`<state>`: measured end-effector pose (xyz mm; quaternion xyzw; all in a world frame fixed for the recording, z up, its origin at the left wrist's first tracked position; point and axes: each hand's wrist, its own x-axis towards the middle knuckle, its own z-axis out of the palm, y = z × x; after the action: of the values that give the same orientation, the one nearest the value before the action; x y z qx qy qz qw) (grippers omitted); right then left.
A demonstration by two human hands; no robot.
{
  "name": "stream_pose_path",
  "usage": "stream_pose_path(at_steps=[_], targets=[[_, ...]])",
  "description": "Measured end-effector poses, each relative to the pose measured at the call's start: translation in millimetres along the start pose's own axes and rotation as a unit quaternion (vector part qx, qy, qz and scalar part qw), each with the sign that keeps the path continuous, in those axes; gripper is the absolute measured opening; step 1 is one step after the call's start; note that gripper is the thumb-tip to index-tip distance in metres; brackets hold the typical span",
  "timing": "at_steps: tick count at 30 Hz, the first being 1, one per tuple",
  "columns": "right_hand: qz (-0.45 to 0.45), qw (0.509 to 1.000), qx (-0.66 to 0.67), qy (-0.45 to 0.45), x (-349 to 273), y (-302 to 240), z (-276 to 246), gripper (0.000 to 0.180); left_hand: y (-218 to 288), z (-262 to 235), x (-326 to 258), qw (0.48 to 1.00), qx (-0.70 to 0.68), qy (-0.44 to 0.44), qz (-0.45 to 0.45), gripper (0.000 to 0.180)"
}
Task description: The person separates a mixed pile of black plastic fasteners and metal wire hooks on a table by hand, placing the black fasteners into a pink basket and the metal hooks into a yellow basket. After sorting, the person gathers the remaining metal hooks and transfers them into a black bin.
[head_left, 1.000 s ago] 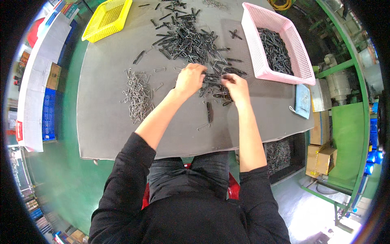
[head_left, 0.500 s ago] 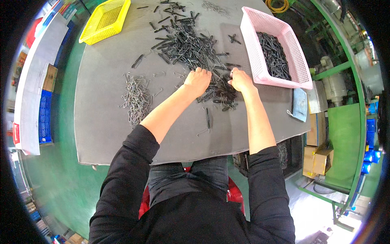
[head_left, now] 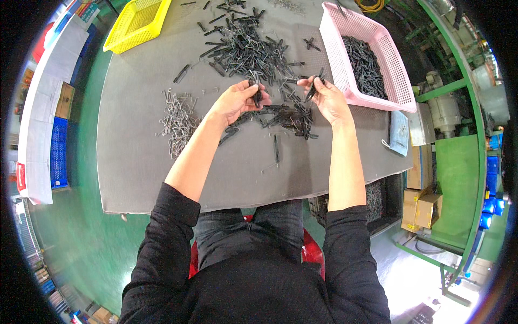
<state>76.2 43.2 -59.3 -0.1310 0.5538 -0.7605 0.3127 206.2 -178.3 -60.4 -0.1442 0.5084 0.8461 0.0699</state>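
Observation:
My left hand (head_left: 233, 102) is closed on a few slim black clip-like pieces (head_left: 257, 96), pinched between thumb and fingers. In my right hand (head_left: 332, 102), thumb and fingertips grip a similar slim black piece (head_left: 313, 92), held at a slant. Both hands are just above the table at the near side of a large heap of black pieces (head_left: 251, 51), some with metal wire ends. Between and below the hands lies a smaller cluster of black pieces (head_left: 299, 120). A loose pile of bent metal wire hooks (head_left: 177, 119) lies left of my left forearm.
A pink basket (head_left: 396, 67) part-filled with black pieces (head_left: 364, 67) stands at the right. A yellow basket (head_left: 113, 40) is at the far left. A blue face mask (head_left: 398, 132) lies by the grey table's (head_left: 135, 183) right edge. One black piece with a wire (head_left: 277, 148) lies nearer me.
Both hands have come up from the black pieces and turned, with pieces now visible in their fingers. My left hand has shifted left, and some black pieces near it have spread.

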Motion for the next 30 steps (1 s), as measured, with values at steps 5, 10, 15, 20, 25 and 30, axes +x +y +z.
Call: stream_pose_path(at_steps=[5, 10, 15, 20, 25, 30], targets=[[0.017, 0.999, 0.007, 0.038, -3, 1, 2, 0.016, -6, 6, -2, 1.000, 0.004, -0.013, -0.006, 0.011], [0.049, 0.992, 0.106, 0.055, -12, 2, -5, 0.015, -25, 13, 23, 0.964, 0.261, 0.052, 0.023, 0.010], [0.140, 0.988, 0.064, -0.014, -18, 7, 10, 0.021, -46, 15, 30, 0.717, 0.658, 0.081, 0.216, 0.026], [-0.030, 0.869, -0.493, 0.017, -13, 32, 39, 0.030, 5, -1, 9, 0.853, 0.496, 0.102, 0.123, 0.030], [-0.083, 0.763, -0.641, -0.018, -3, 48, 76, 0.023, 16, -43, -23, 0.972, 0.222, 0.080, -0.006, 0.027], [-0.016, 0.709, -0.704, -0.029, 6, 31, 87, 0.021, 15, -52, -48, 0.981, 0.174, 0.085, -0.029, 0.022]])
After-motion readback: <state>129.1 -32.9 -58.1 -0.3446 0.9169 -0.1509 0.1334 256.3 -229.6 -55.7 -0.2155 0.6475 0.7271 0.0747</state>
